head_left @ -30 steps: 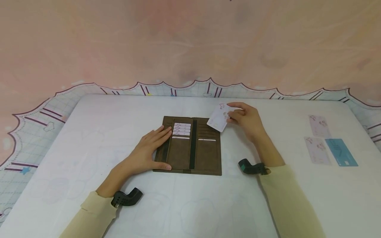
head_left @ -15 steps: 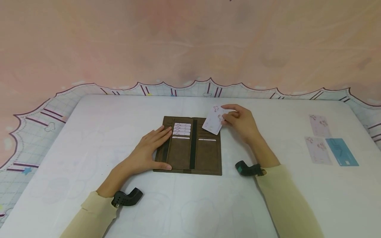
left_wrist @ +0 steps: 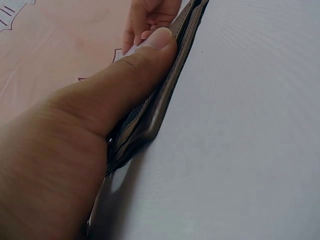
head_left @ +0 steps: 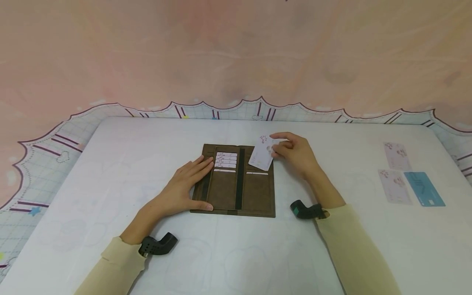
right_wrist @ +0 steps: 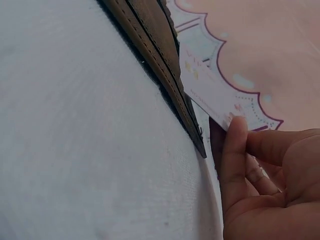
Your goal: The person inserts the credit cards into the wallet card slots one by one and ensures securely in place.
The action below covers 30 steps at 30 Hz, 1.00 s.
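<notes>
A brown wallet (head_left: pixel 223 190) lies unfolded on the white table, with several white cards (head_left: pixel 226 159) showing their top edges in the left-hand slots. One more card edge (head_left: pixel 257 173) peeks out of a slot on the right half. My left hand (head_left: pixel 184 186) rests on the wallet's left side, fingers spread and straight, thumb on the lower edge. Between thumb and fingers my right hand (head_left: pixel 296 153) pinches a white card (head_left: pixel 261 153) printed with small pink marks. That card is tilted over the upper slots of the right half; in the right wrist view the card (right_wrist: pixel 207 92) overlaps the wallet's edge.
To the right on the table (head_left: pixel 236 258) lie two pale patterned cards, an upper card (head_left: pixel 396 156) and a lower card (head_left: pixel 394 186), beside a blue card (head_left: pixel 425 189). A scalloped, patterned cloth (head_left: pixel 236 110) runs along the far edge.
My right hand has moved left and slightly toward me, bringing the pinched card further over the wallet's right half. The left hand has stayed in place.
</notes>
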Tool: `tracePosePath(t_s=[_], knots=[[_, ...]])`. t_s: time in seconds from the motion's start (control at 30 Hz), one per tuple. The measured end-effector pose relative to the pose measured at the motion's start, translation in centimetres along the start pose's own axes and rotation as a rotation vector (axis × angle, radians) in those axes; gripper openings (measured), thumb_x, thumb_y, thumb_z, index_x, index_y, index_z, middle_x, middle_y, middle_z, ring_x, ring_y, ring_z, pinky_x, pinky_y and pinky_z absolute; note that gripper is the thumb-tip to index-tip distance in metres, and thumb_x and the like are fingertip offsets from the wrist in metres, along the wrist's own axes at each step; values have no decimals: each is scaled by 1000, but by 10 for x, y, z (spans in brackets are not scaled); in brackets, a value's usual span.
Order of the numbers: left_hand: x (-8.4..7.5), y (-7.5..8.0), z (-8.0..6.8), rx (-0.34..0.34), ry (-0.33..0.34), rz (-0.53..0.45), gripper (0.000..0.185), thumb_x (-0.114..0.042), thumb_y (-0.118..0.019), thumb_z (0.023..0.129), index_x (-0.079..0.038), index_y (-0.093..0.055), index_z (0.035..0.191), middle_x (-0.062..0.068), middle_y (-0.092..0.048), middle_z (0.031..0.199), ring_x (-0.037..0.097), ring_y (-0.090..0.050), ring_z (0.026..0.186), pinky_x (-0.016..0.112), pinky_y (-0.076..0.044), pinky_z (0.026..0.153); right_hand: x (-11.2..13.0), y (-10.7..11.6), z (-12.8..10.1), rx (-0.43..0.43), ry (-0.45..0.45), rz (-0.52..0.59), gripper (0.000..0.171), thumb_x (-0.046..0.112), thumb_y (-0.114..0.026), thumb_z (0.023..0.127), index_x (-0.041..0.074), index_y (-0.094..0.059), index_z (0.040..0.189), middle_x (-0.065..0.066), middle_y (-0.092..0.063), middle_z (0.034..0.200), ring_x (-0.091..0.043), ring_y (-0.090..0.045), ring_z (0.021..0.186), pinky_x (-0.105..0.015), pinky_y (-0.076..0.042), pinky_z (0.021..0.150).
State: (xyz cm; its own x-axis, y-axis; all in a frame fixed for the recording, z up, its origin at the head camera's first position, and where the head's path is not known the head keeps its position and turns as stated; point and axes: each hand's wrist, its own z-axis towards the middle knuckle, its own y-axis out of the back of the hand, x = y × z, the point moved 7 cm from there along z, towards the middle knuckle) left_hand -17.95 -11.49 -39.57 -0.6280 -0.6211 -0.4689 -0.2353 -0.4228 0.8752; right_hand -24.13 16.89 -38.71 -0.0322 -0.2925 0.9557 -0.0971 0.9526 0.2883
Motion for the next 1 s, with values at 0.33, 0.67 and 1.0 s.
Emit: tracePosePath(t_s=[0.33,0.67,1.0], knots=[[1,0,-1,2,7,-1,109,-51,-81,69,-5,-27,151,8,-22,157,28,-9,145,48,-7,115,-3,-2,1,-1,16,-20,32,6,-62,93,6,-62,124,-15,-68,89,-16,-64,71,-20,-51,70],[0,-1,0,-3,-5,-3,109,-52,-81,69,-5,-27,151,8,-22,157,28,-9,145,48,-7,115,-2,-7,1,43,42,-136,33,8,-58,96,12,-61,128,-14,-67,90,-21,-59,69,-22,-48,65],[2,-2,1,-1,4,9,109,-51,-81,68,-5,-27,151,8,-22,157,27,-9,145,48,-7,115,0,-12,2,52,41,-156,34,6,-61,93,5,-53,126,-14,-65,89,-22,-58,70,-24,-49,64]])
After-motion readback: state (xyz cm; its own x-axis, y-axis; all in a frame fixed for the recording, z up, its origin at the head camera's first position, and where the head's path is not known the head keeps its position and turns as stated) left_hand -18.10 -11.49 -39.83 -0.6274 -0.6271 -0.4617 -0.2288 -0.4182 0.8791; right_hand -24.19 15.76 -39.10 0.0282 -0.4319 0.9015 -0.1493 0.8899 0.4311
